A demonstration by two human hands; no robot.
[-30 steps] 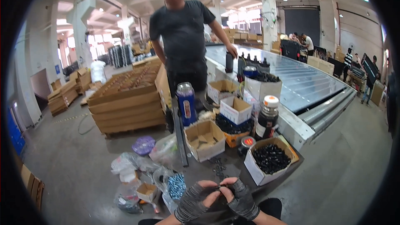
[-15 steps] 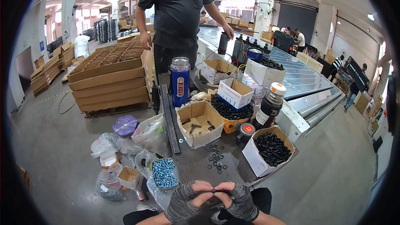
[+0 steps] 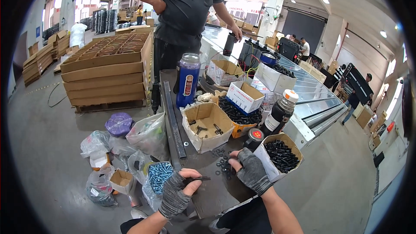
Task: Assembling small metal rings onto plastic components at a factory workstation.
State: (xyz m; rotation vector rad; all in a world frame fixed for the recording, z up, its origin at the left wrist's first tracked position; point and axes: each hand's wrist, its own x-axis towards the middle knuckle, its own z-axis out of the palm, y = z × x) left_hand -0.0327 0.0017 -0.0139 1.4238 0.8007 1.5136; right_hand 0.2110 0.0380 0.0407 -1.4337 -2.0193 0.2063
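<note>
My left hand (image 3: 178,190), in a grey fingerless glove, pinches a dark bolt (image 3: 202,178) between thumb and fingers over the table's near part. The bolt lies roughly level, its tip pointing right. Farther right, my right hand (image 3: 252,171), gloved alike, reaches down to the loose black washers (image 3: 223,164) scattered on the dark tabletop (image 3: 216,199). Its thumb and forefinger are apart at the edge of the washers. Close by that hand stands a carton heaped with black bolts (image 3: 282,156). An open carton (image 3: 203,141) beyond the washers holds several loose bolts.
Blue screws (image 3: 160,177) fill a box at the table's left. A blue bottle (image 3: 188,80), a black flask (image 3: 277,115) and a small white box (image 3: 245,97) stand farther back. Across the table, a person (image 3: 184,13) holds a black cylinder (image 3: 229,44). Bags (image 3: 102,186) lie on the floor.
My hands were together at the near edge and have moved apart. The left now holds the bolt out to the left; the right has reached forward to the washers. The view has shifted slightly.
</note>
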